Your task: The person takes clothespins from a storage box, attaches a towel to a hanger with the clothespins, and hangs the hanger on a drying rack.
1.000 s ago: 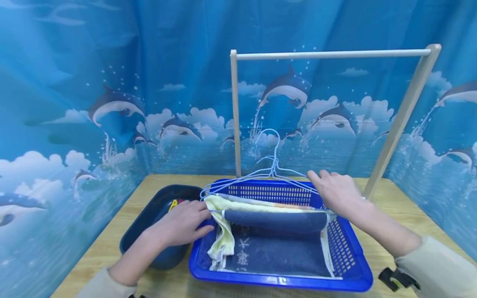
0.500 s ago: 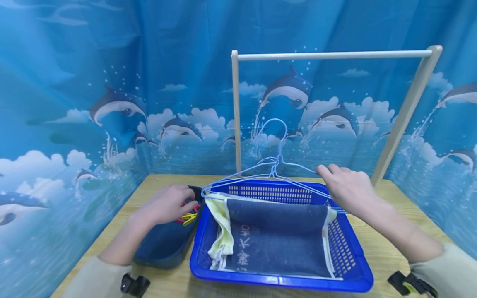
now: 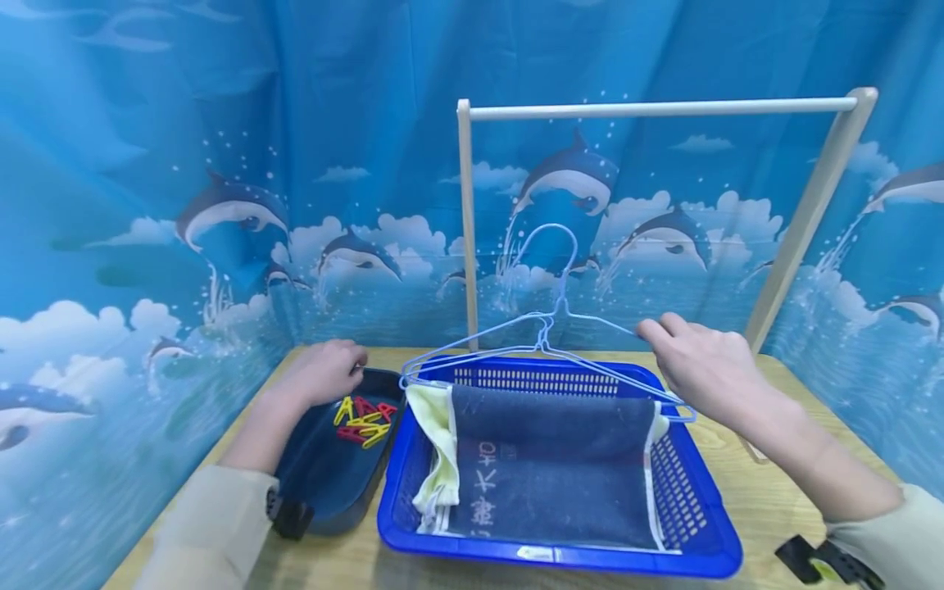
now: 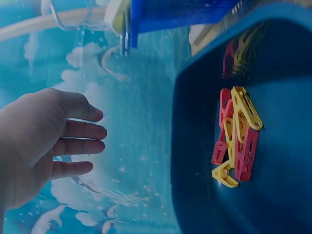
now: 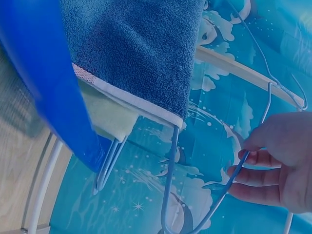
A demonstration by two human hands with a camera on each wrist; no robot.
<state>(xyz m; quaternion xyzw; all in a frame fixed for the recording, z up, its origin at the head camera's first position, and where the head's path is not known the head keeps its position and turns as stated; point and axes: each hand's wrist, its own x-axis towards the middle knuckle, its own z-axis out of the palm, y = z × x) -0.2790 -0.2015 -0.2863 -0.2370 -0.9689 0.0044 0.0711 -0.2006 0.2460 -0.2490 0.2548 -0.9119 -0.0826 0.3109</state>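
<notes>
My right hand (image 3: 689, 360) pinches the right shoulder of a light-blue wire clothes hanger (image 5: 167, 195) between thumb and fingers. Over the hanger's bottom bar hangs a dark blue towel (image 3: 553, 459) with white edging, its lower part lying in the blue basket (image 3: 553, 555). A pale yellow towel (image 3: 435, 430) shows beside and behind it, with other wire hangers overlapping above. My left hand (image 4: 53, 141) has its fingers extended and holds nothing. It is at the far left rim of the dark bin (image 3: 324, 500), near several red and yellow clothespins (image 4: 241, 131).
A wooden rack (image 3: 800, 221) with a white crossbar (image 3: 656, 108) stands behind the basket. Bin and basket sit close together on the wood-grain table (image 3: 354, 565). A dolphin-print curtain (image 3: 369, 164) encloses the back and sides.
My left hand has moved left from the basket's corner to the bin's far rim, uncovering the clothespins. My right hand has shifted right, raising the hanger; the dark towel's upper part has risen with it.
</notes>
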